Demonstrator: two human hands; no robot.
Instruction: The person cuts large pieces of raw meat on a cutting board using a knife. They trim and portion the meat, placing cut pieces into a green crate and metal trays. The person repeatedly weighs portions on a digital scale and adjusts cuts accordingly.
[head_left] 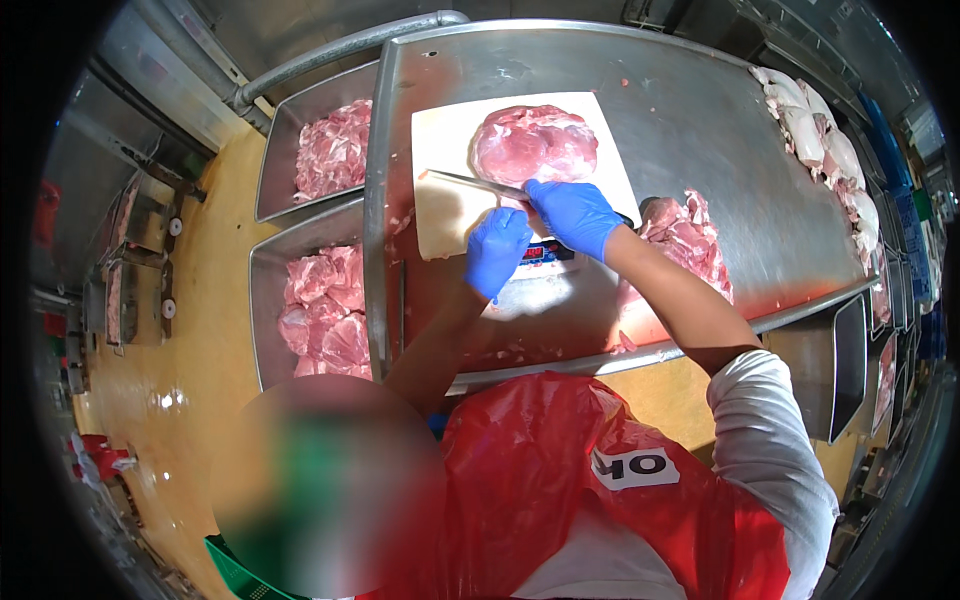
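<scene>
A knife [478, 184] is gripped in my right hand [577, 215], blue-gloved, its blade pointing left over the white cutting board [437, 215]. Just below the blade, my left hand [498, 250], gloved in blue too, is closed in a fist. A small pink piece of meat [514, 204] shows at its fingers, partly hidden by the knife and both hands. Beyond the blade, a large round cut of raw meat [535, 145] lies on the board. Under my hands, a scale's digital display [545, 254] shows at the board's near edge. More raw meat [690, 240] is piled right of my right forearm.
The steel table [690, 125] has a raised rim. Two steel tubs of meat, one farther [283, 160] and one nearer [268, 300], stand along its left side. Pale-skinned pieces of meat [815, 130] line the far right. Steel bins [830, 370] stand at right. The lower left is blurred.
</scene>
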